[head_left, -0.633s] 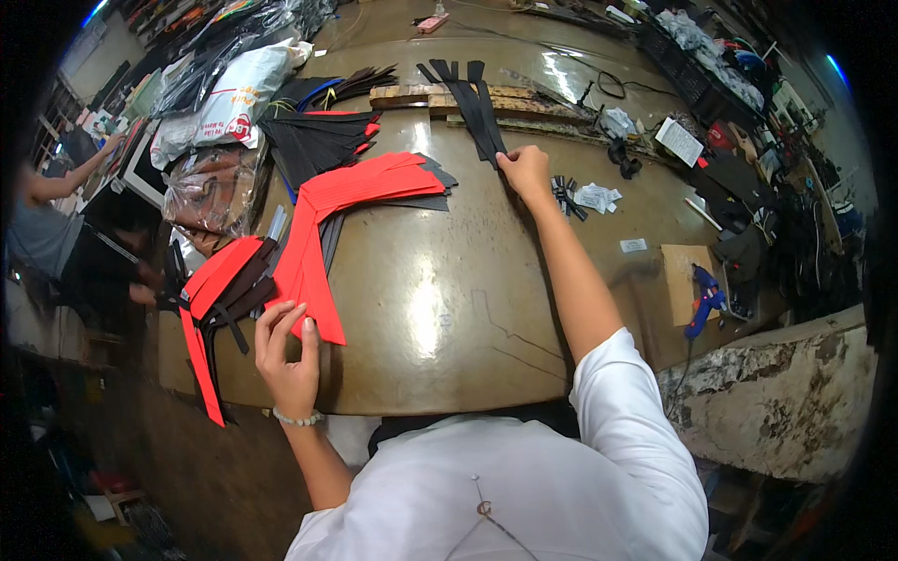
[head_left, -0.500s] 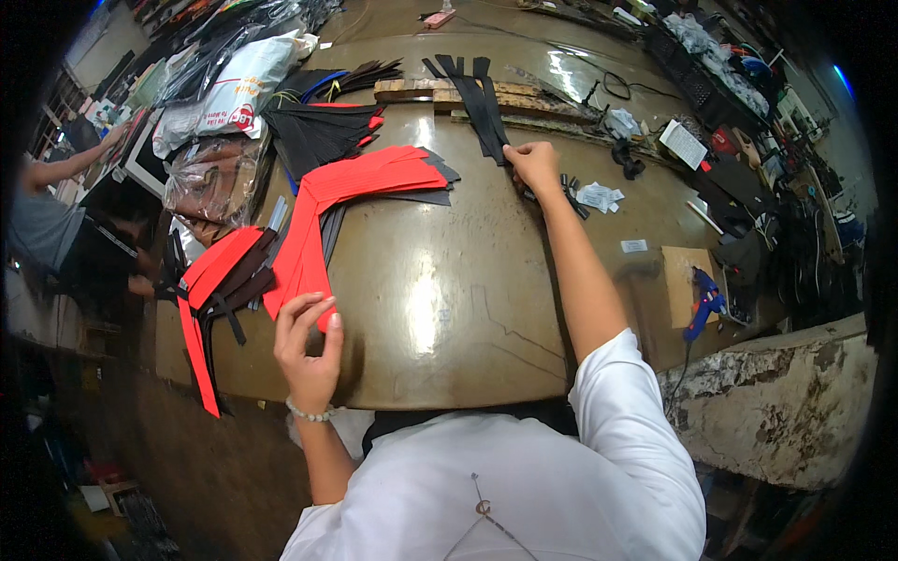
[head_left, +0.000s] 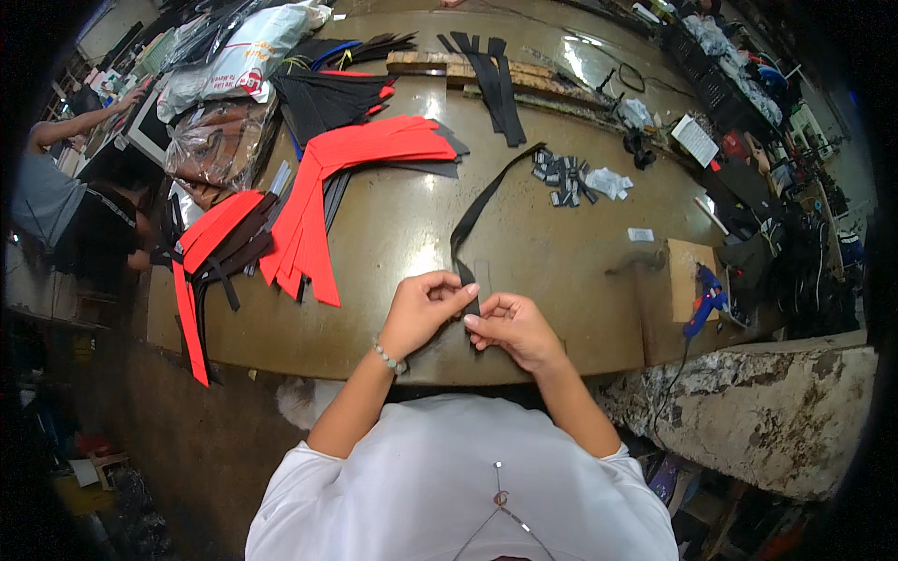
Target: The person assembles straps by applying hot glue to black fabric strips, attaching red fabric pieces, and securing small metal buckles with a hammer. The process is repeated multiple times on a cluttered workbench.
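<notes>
Close to the table's front edge, a long black strap point(head_left: 479, 208) is pinched at its near end by both hands. My left hand point(head_left: 426, 313) grips it between thumb and forefinger, and my right hand point(head_left: 513, 329) holds the end just beside. From there the strap runs away in a curve, its far tip near a group of small black-and-grey pieces point(head_left: 563, 178). Beyond lie several more black straps point(head_left: 488, 84), resting across a wooden board point(head_left: 552, 89). To the left, a fanned stack of bent red strips point(head_left: 313, 201) lies over dark grey ones.
A smaller bundle of red and black strips point(head_left: 210, 234) hangs over the table's left edge. Black strips point(head_left: 327, 103) and a white plastic bag point(head_left: 248, 56) are behind it. A blue glue gun point(head_left: 708, 301) rests on a tan board point(head_left: 683, 271) at right. Another person point(head_left: 65, 187) stands far left.
My right hand has brought one black strap from the far bundle toward me. My left hand has left the red strips and moved right to grip the strap's end.
</notes>
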Tool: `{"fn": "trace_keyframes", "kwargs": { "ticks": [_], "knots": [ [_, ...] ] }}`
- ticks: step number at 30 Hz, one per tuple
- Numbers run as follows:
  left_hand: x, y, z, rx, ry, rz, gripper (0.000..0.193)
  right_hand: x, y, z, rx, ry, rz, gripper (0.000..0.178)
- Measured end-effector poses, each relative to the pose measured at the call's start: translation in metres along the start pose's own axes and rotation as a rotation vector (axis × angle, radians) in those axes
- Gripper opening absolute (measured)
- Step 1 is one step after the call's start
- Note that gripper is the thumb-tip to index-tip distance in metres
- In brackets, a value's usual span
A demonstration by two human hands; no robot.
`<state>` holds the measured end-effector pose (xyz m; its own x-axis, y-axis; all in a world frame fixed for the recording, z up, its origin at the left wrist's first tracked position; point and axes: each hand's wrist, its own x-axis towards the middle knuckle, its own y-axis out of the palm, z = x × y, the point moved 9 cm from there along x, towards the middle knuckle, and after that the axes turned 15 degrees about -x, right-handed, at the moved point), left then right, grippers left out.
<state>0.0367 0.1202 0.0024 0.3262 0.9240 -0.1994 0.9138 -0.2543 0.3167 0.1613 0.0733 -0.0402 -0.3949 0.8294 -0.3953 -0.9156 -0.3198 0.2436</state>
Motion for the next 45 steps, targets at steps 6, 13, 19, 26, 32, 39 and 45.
{"fn": "trace_keyframes", "kwargs": {
  "ticks": [6, 13, 19, 26, 32, 39, 45],
  "knots": [
    [-0.041, 0.008, 0.004, 0.047, -0.083, 0.211, 0.023, 0.003, 0.023, 0.010, 0.317, 0.128, 0.411, 0.045],
    [-0.079, 0.010, -0.004, 0.639, 0.304, 0.116, 0.019, 0.093, -0.075, 0.091, -0.042, -0.069, -0.004, 0.015],
    [-0.096, 0.016, -0.014, 0.986, 0.599, 0.065, 0.015, 0.143, -0.070, 0.135, -0.421, -0.374, -0.058, 0.027],
    [-0.102, 0.018, -0.009, 1.020, 0.687, 0.174, 0.032, 0.162, -0.076, 0.122, -0.434, -0.425, -0.299, 0.061],
    [-0.101, 0.015, -0.007, 1.030, 0.674, 0.162, 0.042, -0.056, -0.121, 0.134, -0.682, -0.588, -0.934, 0.062],
    [-0.100, 0.014, -0.005, 1.022, 0.684, 0.159, 0.045, -0.287, -0.283, 0.026, -1.133, 0.075, -1.969, 0.068],
    [-0.100, 0.013, -0.004, 1.012, 0.671, 0.159, 0.045, -0.250, -0.333, 0.053, -1.294, 0.044, -1.753, 0.066]
  ]
}}
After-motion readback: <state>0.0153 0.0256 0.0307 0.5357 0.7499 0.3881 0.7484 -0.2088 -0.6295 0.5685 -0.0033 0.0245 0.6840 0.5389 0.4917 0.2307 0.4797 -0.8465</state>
